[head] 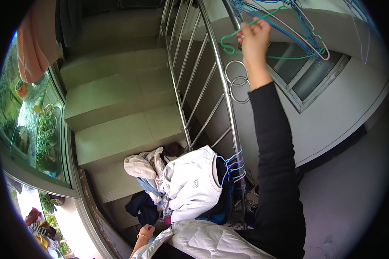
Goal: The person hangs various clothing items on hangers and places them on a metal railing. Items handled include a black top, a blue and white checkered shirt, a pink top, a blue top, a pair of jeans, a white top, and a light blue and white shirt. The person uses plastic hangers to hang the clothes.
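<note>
My right hand (255, 40), at the end of a black sleeve, is raised at the top of the head view, its fingers closed on a green wire hanger (228, 48). Beside it hangs a bunch of blue, pink and green hangers (298, 35). My left hand (147, 231), with a band on its wrist, is low near the white quilted vest I wear; whether it holds anything cannot be told. Above it hang a white sweatshirt (193, 184) and other garments, on blue and pink hangers (235, 166) hooked over the steel handrail. Dark navy clothing (144, 207) lies just above my left hand.
Tiled stairs (116, 119) rise ahead, bordered by a steel railing (225, 84) with metal rings (236, 73). A window (306, 71) is in the right wall. Glass panes with plants (47, 139) behind them stand left, below a hanging peach cloth (35, 45).
</note>
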`<state>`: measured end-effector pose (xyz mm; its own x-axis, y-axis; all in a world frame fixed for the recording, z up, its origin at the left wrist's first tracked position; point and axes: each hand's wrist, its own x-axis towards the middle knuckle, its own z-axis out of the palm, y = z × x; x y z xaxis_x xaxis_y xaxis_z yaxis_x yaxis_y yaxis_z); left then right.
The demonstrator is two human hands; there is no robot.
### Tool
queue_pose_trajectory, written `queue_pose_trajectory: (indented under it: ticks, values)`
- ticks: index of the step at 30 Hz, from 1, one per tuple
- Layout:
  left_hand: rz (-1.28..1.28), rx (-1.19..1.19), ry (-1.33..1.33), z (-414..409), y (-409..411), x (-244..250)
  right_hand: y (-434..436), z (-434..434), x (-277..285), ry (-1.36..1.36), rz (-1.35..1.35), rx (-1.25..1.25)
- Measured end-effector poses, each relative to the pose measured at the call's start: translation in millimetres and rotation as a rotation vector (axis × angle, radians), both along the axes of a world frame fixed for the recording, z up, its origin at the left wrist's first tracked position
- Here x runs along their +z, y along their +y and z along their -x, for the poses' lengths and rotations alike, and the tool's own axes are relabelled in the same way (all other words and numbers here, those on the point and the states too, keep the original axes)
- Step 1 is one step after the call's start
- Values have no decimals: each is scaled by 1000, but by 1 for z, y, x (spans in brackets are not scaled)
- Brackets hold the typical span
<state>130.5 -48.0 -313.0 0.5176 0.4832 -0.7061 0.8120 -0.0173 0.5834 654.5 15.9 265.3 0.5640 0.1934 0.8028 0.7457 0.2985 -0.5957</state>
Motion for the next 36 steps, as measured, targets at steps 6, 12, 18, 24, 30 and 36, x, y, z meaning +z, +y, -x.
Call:
queue_pose_trajectory:
  ticks: [6,12,18,24,30,36]
  values:
    - [-50,16,-5,13,-1,8,-29,43,-127,58,89,100]
    - [-63,24,16,30,-11,-8,-51,68,-190,25,220,98]
    - [-39,-12,35,26,-8,3,-74,83,-211,31,223,153]
    - [-57,-26,9,20,-8,7,-93,129,-247,173,306,293]
    - [-76,-24,27,24,-13,6,-116,176,-284,251,305,438]
    - [-68,2,28,43,-31,-9,-133,211,-264,669,-193,547]
